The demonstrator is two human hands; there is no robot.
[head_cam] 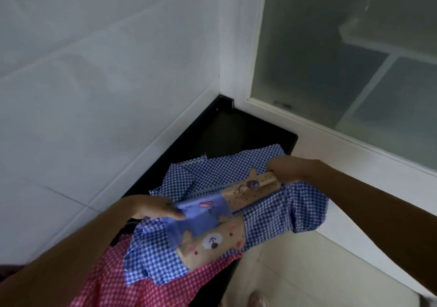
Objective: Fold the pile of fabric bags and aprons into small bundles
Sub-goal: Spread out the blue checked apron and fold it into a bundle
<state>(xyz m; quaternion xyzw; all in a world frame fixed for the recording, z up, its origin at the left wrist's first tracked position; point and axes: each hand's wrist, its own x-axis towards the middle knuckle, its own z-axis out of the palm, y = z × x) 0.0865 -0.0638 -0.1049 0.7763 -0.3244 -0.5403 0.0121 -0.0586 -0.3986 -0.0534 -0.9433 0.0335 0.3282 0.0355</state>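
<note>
As a fold runs across the blue checked apron (272,214), spread at lower centre of the frame on a black counter (236,129), the left hand (153,208) presses straight fingers on its pocket. The right hand (286,167) meets the far end, its grip impossible to tell. A pink checked apron (106,283) lies beneath. Next, probably, 1 more fold, with both ends kept level.
</note>
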